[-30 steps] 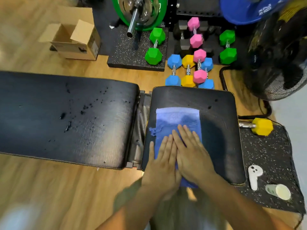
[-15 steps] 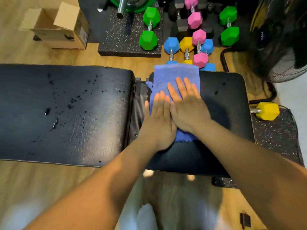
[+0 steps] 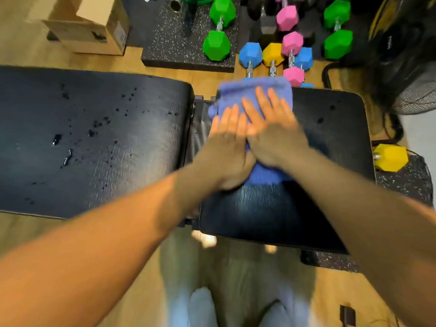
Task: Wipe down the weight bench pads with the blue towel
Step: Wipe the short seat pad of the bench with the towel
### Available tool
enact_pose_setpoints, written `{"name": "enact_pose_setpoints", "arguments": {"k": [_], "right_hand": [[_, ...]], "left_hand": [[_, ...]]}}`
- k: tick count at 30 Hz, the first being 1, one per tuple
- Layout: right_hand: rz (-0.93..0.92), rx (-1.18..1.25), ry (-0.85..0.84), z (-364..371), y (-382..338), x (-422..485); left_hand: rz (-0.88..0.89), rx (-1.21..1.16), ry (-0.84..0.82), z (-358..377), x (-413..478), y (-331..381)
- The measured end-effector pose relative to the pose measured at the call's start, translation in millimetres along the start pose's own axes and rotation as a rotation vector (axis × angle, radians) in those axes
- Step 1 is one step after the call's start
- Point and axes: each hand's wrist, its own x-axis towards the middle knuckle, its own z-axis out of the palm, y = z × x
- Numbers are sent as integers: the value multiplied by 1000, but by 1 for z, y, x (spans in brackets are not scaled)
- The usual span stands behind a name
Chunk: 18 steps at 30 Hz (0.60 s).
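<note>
The left hand (image 3: 226, 147) and right hand (image 3: 276, 135) are blurred at their edges. They lie flat over the middle of the towel (image 3: 254, 95), hiding the cloth beneath them. The towel's far edge covers the near heads of the blue dumbbell (image 3: 250, 55) and the yellow dumbbell (image 3: 273, 53) behind the seat pad (image 3: 330, 138). The long pad (image 3: 94, 138) runs off the left edge. The box (image 3: 94, 27) is cut by the top edge, the fan (image 3: 405, 67) by the top and right. The legs (image 3: 236, 291) below are a blur.

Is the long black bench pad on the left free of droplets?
No, wet droplets dot the long black bench pad; the blue towel lies on the shorter black seat pad.
</note>
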Motion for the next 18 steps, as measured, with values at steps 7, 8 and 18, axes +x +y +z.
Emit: {"name": "enact_pose_setpoints", "arguments": {"k": [7, 8, 18], "right_hand": [[79, 89, 50, 1, -7, -18], [54, 74, 36, 0, -14, -41], [-45, 89, -37, -11, -29, -72]], "left_hand": [[-111, -131, 86, 13, -17, 24], [-97, -136, 120, 20, -41, 32], [-71, -65, 123, 29, -78, 37]]}}
